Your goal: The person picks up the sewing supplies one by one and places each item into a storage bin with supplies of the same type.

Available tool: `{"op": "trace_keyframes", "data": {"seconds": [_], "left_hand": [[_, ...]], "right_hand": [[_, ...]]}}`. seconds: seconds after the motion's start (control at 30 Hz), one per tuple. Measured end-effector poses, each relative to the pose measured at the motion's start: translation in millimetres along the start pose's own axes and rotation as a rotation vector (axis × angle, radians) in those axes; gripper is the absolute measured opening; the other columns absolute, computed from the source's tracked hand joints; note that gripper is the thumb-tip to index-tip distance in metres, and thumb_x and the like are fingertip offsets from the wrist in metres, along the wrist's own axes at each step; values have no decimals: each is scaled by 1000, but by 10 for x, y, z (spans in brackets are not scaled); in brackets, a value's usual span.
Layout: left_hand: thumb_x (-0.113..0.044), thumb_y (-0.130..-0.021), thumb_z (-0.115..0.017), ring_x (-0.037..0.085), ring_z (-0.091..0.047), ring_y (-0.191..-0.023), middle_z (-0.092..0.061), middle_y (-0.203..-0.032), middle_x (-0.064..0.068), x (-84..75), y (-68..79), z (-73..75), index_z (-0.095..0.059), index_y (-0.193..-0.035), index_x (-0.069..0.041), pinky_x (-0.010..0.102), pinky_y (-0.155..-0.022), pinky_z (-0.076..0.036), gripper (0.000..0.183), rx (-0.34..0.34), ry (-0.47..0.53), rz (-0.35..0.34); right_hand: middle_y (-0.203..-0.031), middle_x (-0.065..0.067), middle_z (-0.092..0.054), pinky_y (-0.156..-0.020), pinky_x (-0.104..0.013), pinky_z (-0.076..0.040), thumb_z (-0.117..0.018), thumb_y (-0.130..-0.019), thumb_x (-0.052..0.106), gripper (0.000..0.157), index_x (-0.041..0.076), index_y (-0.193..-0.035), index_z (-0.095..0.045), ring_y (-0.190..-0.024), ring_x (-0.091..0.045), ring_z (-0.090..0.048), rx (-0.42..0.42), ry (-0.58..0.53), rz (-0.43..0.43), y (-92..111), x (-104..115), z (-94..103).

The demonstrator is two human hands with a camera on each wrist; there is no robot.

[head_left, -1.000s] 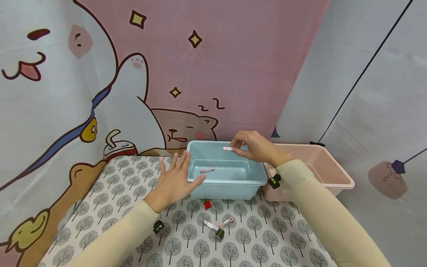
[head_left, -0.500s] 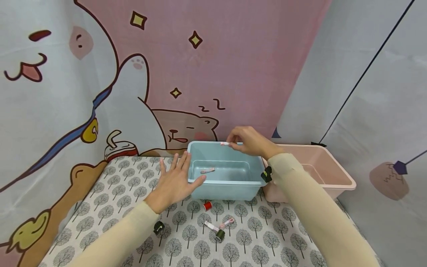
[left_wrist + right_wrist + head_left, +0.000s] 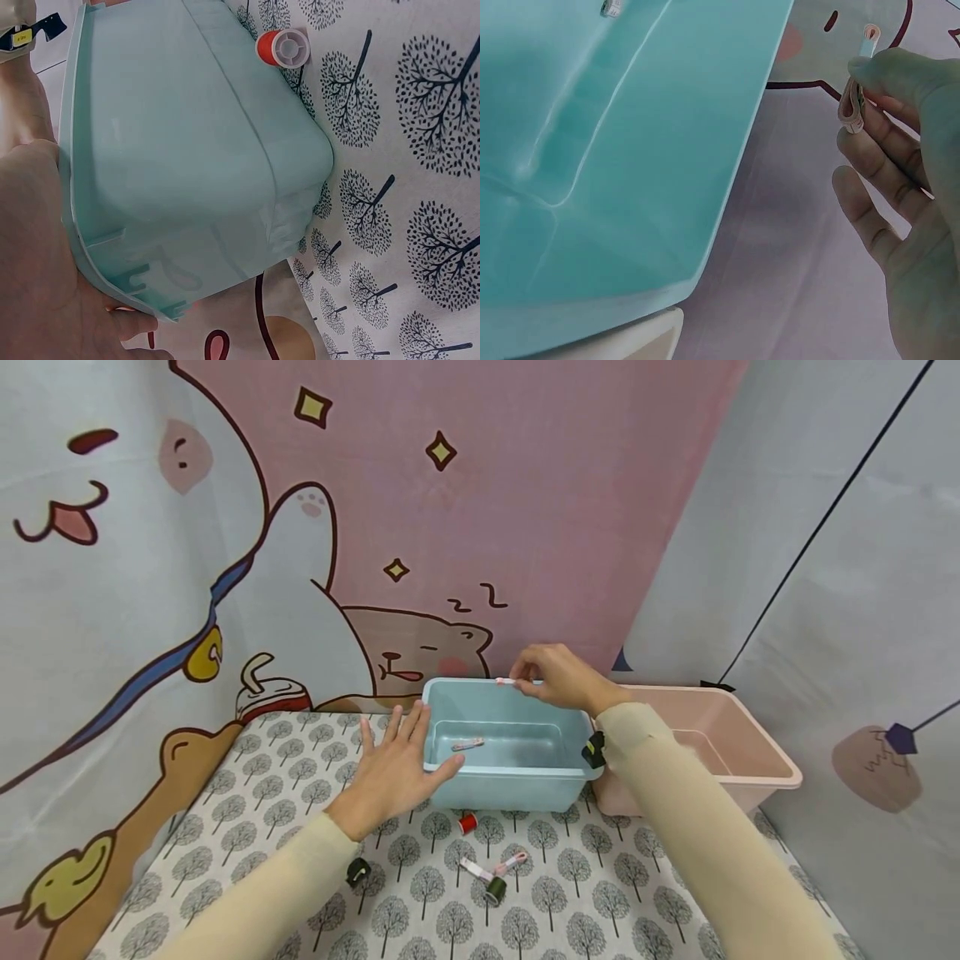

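My right hand point(image 3: 558, 677) pinches a small folded tape measure point(image 3: 851, 105) between thumb and fingers, above the far rim of the light-blue bin point(image 3: 502, 792). Spread fingers of my left hand point(image 3: 393, 768) rest on the bin's left rim. Another folded tape measure point(image 3: 468, 744) lies on the bin floor, towards the left. On the cloth in front are a white folded strip point(image 3: 475, 869) and a pink folded strip point(image 3: 512, 862), both like the held tape. A green thread spool point(image 3: 495, 890) touches or nearly touches them. A red thread spool point(image 3: 467, 823) lies closer to the bin.
To the right of the blue bin, and against it, stands a pink bin point(image 3: 750, 743), partly hidden by the right arm. A tree-print cloth point(image 3: 420, 918) covers the table. Behind the bins hangs a cartoon-printed curtain point(image 3: 525, 527).
My right hand has moved slightly up and back with the tape measure, to the bin's far rim, then held nearly still. The left hand has stayed on the left rim.
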State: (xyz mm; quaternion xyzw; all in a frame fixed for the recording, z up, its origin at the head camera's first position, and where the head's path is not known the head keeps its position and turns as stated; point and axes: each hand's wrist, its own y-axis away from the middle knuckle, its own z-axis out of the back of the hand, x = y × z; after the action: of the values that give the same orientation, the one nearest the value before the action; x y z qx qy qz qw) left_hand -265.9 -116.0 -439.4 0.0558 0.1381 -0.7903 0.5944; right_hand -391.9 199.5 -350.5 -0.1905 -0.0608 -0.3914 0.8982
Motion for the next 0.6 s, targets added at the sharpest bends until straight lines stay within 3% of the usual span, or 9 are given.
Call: {"op": "trace_keyframes", "data": {"seconds": [0.33, 0.6], "left_hand": [[-98, -106, -30, 42, -7, -184, -6, -197, 6, 4, 1, -5, -10, -188, -13, 85, -138, 14, 119, -1, 1, -5], [-98, -106, -29, 42, -8, -184, -7, -197, 6, 14, -3, -9, -10, -188, -13, 86, -138, 12, 119, -4, -3, -6]], "right_hand": [[-130, -16, -83, -112, -55, -67, -91, -104, 24, 31, 5, -127, -83, -125, -35, -82, 40, 39, -128, 16, 23, -16], [-133, -16, -82, -113, -56, -67, -89, -106, 25, 30, 5, -129, -82, -127, -37, -81, 41, 44, -138, 67, 45, 6]]}}
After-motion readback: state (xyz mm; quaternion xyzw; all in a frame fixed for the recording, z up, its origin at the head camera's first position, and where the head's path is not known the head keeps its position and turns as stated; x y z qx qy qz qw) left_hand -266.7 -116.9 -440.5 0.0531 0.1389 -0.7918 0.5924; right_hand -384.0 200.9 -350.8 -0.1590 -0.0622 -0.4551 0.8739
